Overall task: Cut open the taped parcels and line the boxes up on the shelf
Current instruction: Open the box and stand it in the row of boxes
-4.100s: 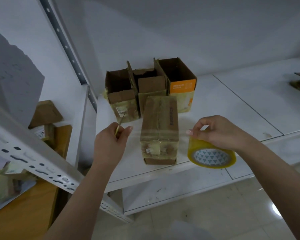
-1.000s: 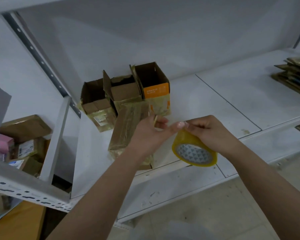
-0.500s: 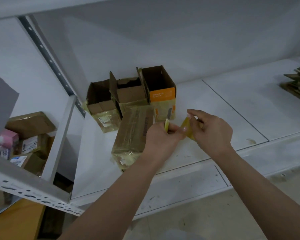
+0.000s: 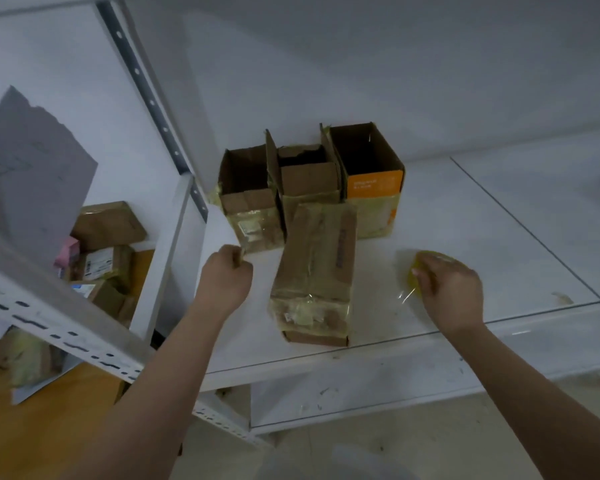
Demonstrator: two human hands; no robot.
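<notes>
Here the white shelf (image 4: 465, 216) carries everything, and its open stretch to the right looks like room for the row to grow. At the back stand three opened boxes (image 4: 309, 181), side by side and touching, flaps up, so that part of the lining-up seems done. In front of them the taped parcel (image 4: 314, 268) lies lengthwise, one end at the shelf's front edge and the far end against the middle box; it is sealed in glossy tape, probably placed here for cutting within easy reach of both hands.

The right hand (image 4: 451, 292) rests on the yellow tape roll (image 4: 430, 271) on the shelf, well to the right of the parcel; its grip curls over the roll, with a loose clear strip trailing beside it. The left hand (image 4: 226, 282) is a closed fist just left of the parcel, pinching a small slim cutter (image 4: 240, 255), too blurred to name more surely.

Beyond the shelf's slotted post (image 4: 146, 91), more parcels (image 4: 101, 251) sit on a wooden surface at the left. The upright flaps behind the parcel could catch it when it is pushed back.
</notes>
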